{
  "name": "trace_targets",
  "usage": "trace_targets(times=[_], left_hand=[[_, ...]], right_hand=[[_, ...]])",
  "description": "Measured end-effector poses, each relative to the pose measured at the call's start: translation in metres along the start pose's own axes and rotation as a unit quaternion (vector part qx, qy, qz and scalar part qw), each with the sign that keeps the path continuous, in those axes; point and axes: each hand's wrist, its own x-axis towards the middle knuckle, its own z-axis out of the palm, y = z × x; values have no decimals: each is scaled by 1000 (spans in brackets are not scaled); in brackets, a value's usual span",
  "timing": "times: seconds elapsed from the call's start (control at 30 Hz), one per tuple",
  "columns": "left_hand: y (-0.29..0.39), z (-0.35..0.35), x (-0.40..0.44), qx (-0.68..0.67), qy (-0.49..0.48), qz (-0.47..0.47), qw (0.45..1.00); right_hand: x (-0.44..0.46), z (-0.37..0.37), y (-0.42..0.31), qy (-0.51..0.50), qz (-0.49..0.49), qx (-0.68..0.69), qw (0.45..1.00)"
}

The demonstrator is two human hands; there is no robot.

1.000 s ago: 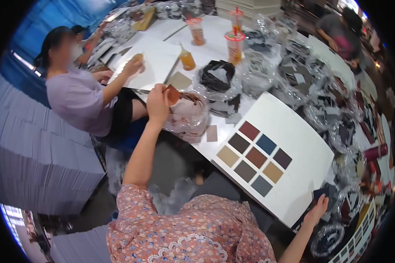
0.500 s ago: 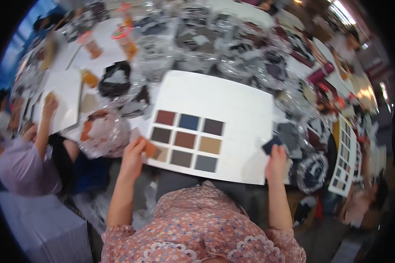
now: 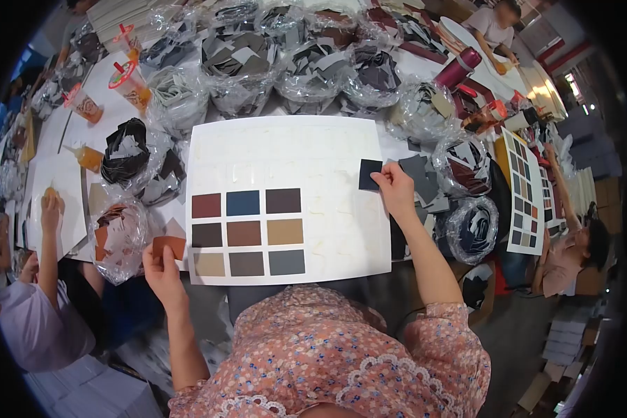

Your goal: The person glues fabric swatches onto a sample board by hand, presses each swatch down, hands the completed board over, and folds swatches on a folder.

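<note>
So that faces show (presumably), a navy swatch is pinched over the white board by right grip, a rust swatch beside it by left grip.

White worktable is running across the room. Dark grey floor is showing lower right. Pale stacked sheets are standing lower left; brown boxes are sitting far right. Blue strip is edging the left, material unclear. Bright light is glaring upper right, source unclear.
</note>
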Motion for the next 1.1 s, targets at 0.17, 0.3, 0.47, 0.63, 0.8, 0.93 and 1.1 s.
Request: trace_targets(times=[0.17, 0.3, 0.47, 0.63, 0.8, 0.93, 1.1], left_hand=[[5, 16, -14, -33, -47, -49, 997], [17, 37, -17, -50, -87, -61, 993], [21, 58, -20, -51, -166, -66, 983], [25, 75, -26, -38, -218, -81, 972], [24, 87, -30, -38, -247, -100, 963], [33, 96, -29, -29, -259, -128, 957], [38, 112, -25, -59, -266, -158, 949]], right_hand=[[4, 2, 9, -26, 6, -17, 1000], [4, 2, 6, -34, 9, -36, 999], [5, 2, -1, -44, 22, -58, 997], [8, 3, 3, -48, 1, -72, 996], [12, 2, 0, -68, -2, -117, 991], [14, 0, -14, -94, 22, -171, 980], [-5, -6, -32, 1, -167, -275, 947]])
